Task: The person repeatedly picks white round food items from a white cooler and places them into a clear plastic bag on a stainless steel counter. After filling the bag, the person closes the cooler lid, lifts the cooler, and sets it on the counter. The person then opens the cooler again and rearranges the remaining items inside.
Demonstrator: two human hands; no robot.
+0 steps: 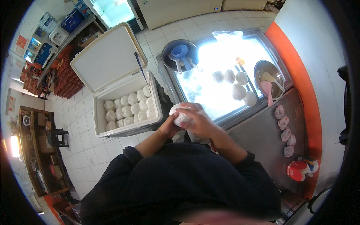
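A rounded white wrapped bundle (182,119) is held between both hands in front of my chest. My left hand (169,126) cups it from the left, thumb along its side. My right hand (199,119) lies over its top and right side, fingers curled around it. What is inside the wrapping cannot be seen. Ahead to the left stands an open cooler box (98,116), with rows of similar white bundles (127,111) in it. Several more white bundles (238,92) sit on the bright glass top (208,95) of a chest freezer to the right.
On the glass stand a dark bowl (166,53) with a blue ladle (180,52) and a metal bowl (260,67) with a pink ladle (266,87). Small printed packets (283,122) lie on a metal counter (253,135) by the wall. The cooler's lid (109,56) leans back.
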